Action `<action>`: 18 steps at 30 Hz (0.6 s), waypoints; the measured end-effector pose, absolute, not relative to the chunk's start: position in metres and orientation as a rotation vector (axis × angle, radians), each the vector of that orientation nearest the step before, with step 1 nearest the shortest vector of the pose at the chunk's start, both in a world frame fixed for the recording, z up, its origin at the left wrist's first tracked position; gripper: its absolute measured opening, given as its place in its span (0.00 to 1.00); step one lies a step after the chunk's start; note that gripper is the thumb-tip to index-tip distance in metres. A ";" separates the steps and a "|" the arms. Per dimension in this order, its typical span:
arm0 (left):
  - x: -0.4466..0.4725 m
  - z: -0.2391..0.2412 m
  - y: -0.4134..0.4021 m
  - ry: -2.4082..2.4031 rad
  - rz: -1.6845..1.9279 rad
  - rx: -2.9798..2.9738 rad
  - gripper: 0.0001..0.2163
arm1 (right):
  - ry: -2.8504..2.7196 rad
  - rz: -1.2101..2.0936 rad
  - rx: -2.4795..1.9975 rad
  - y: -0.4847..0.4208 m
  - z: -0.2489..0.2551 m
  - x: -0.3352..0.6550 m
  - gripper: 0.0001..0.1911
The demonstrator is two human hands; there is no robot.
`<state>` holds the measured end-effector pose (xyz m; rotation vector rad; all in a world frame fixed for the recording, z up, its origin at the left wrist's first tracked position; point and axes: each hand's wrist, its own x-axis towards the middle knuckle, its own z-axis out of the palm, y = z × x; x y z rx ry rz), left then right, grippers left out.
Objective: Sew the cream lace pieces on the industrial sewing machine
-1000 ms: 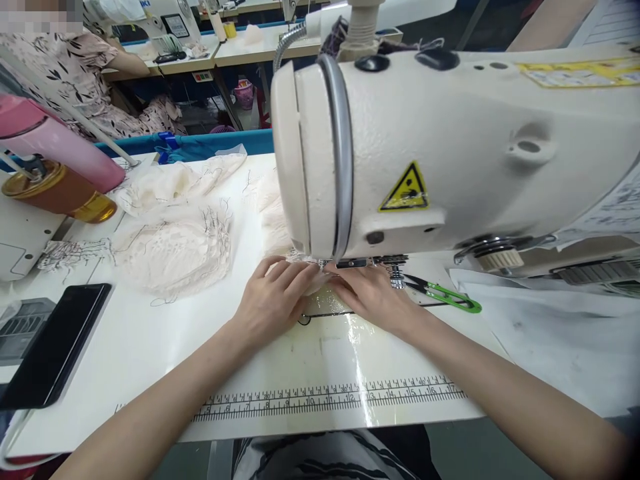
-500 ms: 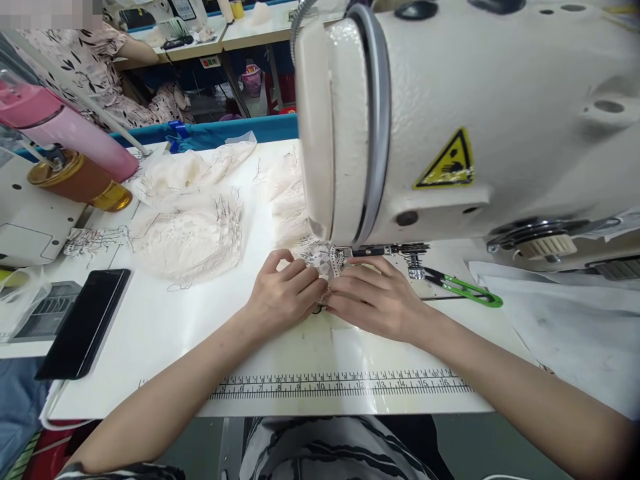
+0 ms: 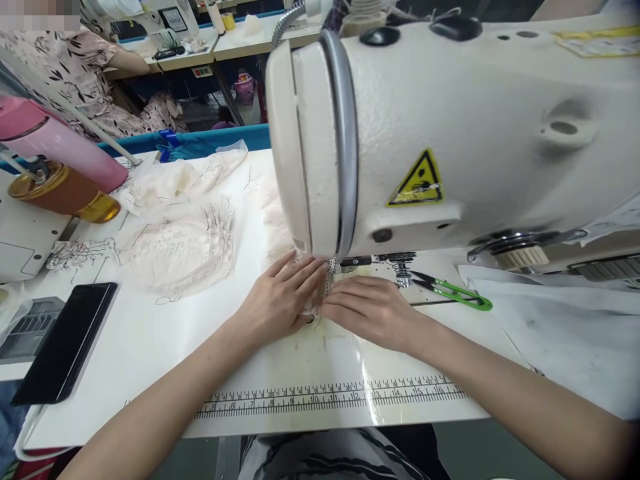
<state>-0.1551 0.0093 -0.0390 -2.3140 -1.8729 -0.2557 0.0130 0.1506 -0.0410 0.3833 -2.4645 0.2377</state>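
Keep lace point(image 3: 329, 275) flat beneath the rounded sewing machine point(image 3: 320, 140), at twelve o'clock of the ruler marks point(image 3: 320, 399), with left hand point(image 3: 280, 293) open over it and right hand point(image 3: 375, 307) flattened at its four o'clock edge, too hidden to tell any pinch; steer clear of metal parts point(image 3: 356, 261); note thin, holey lace, sheer crumpled cloth point(image 3: 175, 257) at left hand's ten o'clock

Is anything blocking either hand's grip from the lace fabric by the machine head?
Nothing visible: the left hand lies on the lace fabric, and the right hand is at its right edge. Green snips lie off right. The machine head hides what lies beyond.
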 end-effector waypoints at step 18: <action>-0.153 -0.035 0.013 -1.875 -0.228 -2.222 0.24 | -2.504 0.211 0.324 0.150 -0.051 0.014 0.09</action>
